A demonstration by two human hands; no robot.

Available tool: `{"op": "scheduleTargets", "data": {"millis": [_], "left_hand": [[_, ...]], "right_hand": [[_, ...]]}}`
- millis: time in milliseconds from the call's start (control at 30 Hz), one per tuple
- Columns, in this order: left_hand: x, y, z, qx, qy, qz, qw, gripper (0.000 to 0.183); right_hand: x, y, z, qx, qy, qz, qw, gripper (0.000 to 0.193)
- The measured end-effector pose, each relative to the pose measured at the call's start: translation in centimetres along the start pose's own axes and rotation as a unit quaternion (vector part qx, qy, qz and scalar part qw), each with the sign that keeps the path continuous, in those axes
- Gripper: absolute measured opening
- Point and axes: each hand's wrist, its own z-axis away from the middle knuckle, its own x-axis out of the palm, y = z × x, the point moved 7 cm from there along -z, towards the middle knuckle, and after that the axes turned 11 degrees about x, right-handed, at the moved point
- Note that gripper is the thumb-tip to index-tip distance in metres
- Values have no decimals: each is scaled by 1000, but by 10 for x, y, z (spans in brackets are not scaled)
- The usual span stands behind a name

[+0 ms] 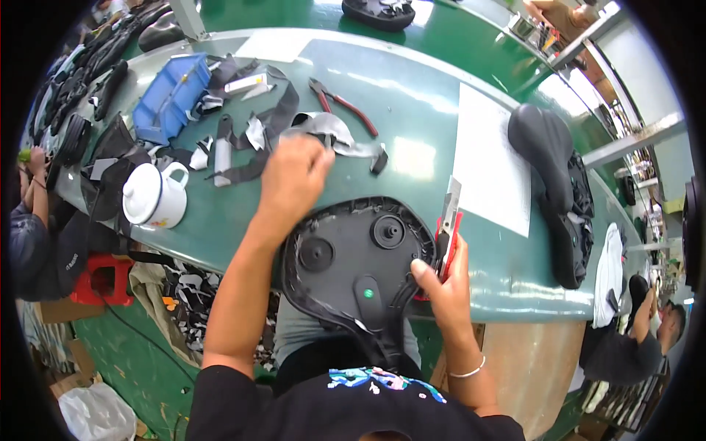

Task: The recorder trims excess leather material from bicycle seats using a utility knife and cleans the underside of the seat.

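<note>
A black bicycle saddle (342, 275) lies upside down against the table's near edge and over my lap, its ribbed rim and two round mounts facing up. My right hand (447, 294) is closed around a red-handled utility knife (446, 231), its blade pointing away from me, and the thumb rests at the saddle's right rim. Above the saddle's far left side my left hand (296, 176) is closed, beside a grey fabric strip (357, 150); what its fingers hold, if anything, is hidden. Red-handled pliers (346, 108) lie beyond that hand.
At left stand a white enamel mug (151, 197) and a blue bin (168, 103) among dark scraps. A white sheet (494, 169) lies at right, with black saddles (543, 151) beside it. Several people work around the table. A red stool (103, 281) stands at lower left.
</note>
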Motion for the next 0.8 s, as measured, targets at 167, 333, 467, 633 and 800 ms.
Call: {"op": "scheduleTargets", "data": {"millis": [167, 333, 467, 633, 800], "left_hand": [[4, 0, 14, -164, -321, 26, 932, 41], [32, 44, -30, 66, -83, 140, 984, 16], [62, 19, -10, 45, -92, 178, 979, 17], [64, 17, -18, 25, -98, 222, 970, 18], [74, 18, -28, 7, -137, 263, 955, 15]], "right_hand": [[-55, -8, -137, -18, 45, -35, 998, 51], [-138, -58, -311, -70, 295, -46, 952, 42], [-29, -106, -366, -229, 262, 133, 928, 42], [97, -101, -459, -136, 81, 87, 983, 41], [145, -92, -531, -29, 62, 8, 998, 50]]}}
